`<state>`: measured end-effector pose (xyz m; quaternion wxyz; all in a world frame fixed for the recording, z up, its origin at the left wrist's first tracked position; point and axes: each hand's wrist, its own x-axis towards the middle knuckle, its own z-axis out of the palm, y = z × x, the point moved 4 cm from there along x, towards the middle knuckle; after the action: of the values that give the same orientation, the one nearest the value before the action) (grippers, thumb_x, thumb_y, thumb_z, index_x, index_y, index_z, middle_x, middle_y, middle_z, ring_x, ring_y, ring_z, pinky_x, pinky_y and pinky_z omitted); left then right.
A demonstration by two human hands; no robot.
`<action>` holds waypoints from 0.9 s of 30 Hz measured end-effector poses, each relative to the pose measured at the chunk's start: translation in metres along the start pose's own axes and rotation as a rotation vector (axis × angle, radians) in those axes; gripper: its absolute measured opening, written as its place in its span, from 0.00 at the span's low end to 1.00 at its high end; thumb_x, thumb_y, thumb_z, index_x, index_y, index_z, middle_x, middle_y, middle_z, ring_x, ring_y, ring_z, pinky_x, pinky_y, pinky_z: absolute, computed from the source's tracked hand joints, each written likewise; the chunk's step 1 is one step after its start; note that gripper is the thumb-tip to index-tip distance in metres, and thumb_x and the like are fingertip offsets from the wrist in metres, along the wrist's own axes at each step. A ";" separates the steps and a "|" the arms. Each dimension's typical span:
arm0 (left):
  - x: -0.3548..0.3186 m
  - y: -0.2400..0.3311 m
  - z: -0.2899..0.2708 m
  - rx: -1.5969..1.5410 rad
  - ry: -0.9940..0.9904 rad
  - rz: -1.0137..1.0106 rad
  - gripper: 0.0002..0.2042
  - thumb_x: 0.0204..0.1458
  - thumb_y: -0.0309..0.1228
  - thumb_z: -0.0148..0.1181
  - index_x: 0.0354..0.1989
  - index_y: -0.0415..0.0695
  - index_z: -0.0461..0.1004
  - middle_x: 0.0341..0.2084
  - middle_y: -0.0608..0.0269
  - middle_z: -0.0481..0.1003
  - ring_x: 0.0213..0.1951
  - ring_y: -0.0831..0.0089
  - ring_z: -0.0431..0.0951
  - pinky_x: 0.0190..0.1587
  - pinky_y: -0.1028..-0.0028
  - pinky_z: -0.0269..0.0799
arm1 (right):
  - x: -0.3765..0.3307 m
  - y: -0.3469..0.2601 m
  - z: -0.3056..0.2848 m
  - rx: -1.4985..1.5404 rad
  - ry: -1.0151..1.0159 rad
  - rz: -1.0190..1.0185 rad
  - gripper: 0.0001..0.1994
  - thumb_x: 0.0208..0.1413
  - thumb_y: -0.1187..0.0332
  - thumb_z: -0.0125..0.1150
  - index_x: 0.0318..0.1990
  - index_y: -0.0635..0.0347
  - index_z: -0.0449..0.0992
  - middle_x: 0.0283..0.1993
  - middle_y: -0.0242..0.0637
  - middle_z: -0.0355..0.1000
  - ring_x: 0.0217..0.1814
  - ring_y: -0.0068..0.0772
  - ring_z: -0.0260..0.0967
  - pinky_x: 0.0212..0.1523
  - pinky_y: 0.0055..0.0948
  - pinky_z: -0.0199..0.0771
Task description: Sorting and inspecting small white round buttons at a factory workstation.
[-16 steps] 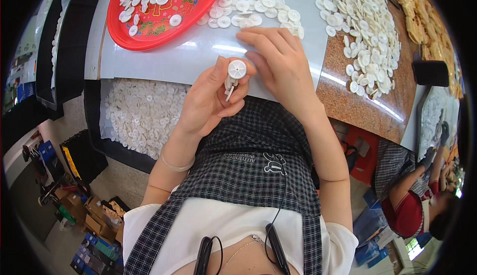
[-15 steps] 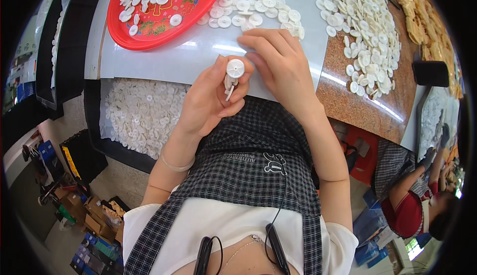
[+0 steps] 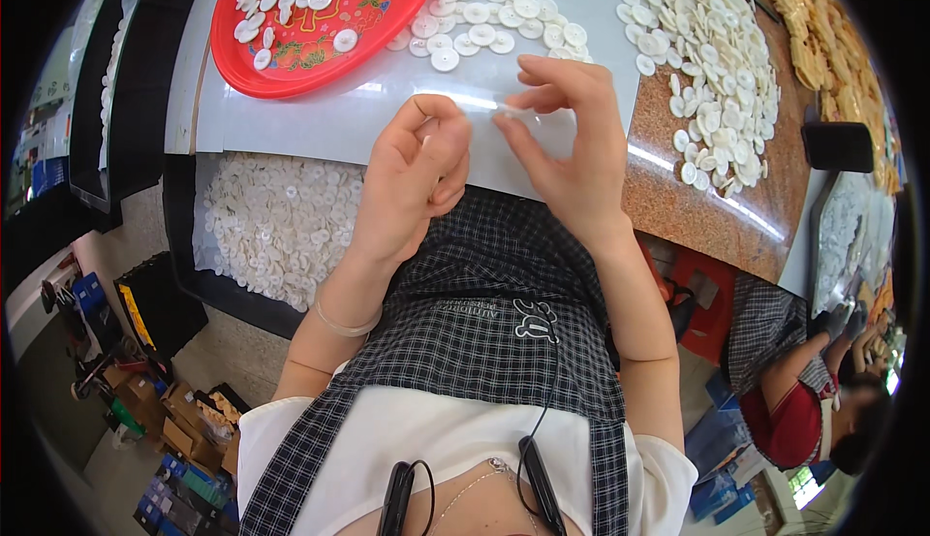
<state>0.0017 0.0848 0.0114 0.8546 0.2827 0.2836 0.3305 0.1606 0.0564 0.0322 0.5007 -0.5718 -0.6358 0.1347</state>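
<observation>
My left hand is closed above the near edge of the pale worktop, its thumb pressed on curled fingers. Whatever lies inside it, if anything, is hidden. To its right, my right hand hovers over the worktop with thumb and fingers bent and a gap between them. Nothing can be clearly made out in that gap. Beyond both hands, white plastic gear wheels lie scattered in a loose group. One white wheel sits at the near side of this group.
A red patterned tray holding several white pieces stands at the back left. White discs fill a dark-edged drawer below. A large heap of white discs lies on the brown board. A co-worker is at far right.
The white gear wheel seen in my left hand no longer shows, and that hand has closed. A wheel now lies at the group's near side. My right hand has moved slightly right.
</observation>
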 end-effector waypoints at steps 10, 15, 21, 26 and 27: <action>-0.006 0.013 0.004 0.643 0.183 0.319 0.12 0.47 0.24 0.72 0.40 0.38 0.78 0.17 0.80 0.61 0.23 0.90 0.58 0.25 0.86 0.54 | 0.015 -0.016 0.003 0.056 -0.003 -0.112 0.30 0.40 0.83 0.67 0.55 0.57 0.72 0.58 0.40 0.69 0.59 0.41 0.69 0.54 0.37 0.73; -0.008 0.016 -0.004 0.705 0.154 0.405 0.15 0.44 0.25 0.75 0.40 0.38 0.77 0.18 0.80 0.62 0.23 0.90 0.58 0.25 0.86 0.53 | 0.015 0.002 0.032 -0.282 -0.209 -0.176 0.24 0.45 0.78 0.65 0.54 0.54 0.74 0.59 0.34 0.70 0.64 0.40 0.65 0.59 0.41 0.65; -0.010 0.017 -0.003 0.729 0.156 0.387 0.16 0.43 0.25 0.75 0.40 0.39 0.78 0.18 0.80 0.63 0.23 0.91 0.58 0.25 0.86 0.53 | 0.010 0.004 0.026 -0.348 -0.210 -0.213 0.15 0.47 0.74 0.66 0.45 0.54 0.78 0.52 0.29 0.75 0.53 0.36 0.71 0.51 0.36 0.68; -0.009 0.017 -0.003 0.567 0.166 0.270 0.10 0.51 0.25 0.69 0.40 0.41 0.74 0.21 0.77 0.64 0.23 0.90 0.59 0.23 0.87 0.53 | 0.006 0.005 0.010 -0.316 -0.156 -0.194 0.12 0.44 0.73 0.69 0.39 0.54 0.79 0.43 0.28 0.77 0.42 0.32 0.72 0.45 0.29 0.68; -0.006 0.015 -0.003 0.239 0.064 0.134 0.08 0.55 0.27 0.64 0.38 0.43 0.71 0.22 0.74 0.64 0.23 0.88 0.59 0.21 0.88 0.52 | 0.006 0.005 0.008 -0.336 -0.139 -0.205 0.12 0.44 0.73 0.69 0.39 0.54 0.79 0.41 0.28 0.77 0.41 0.31 0.72 0.43 0.29 0.68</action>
<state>-0.0097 0.0905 0.0212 0.7816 0.3899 0.3283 0.3595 0.1585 0.0662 0.0276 0.3642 -0.5689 -0.7372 0.0141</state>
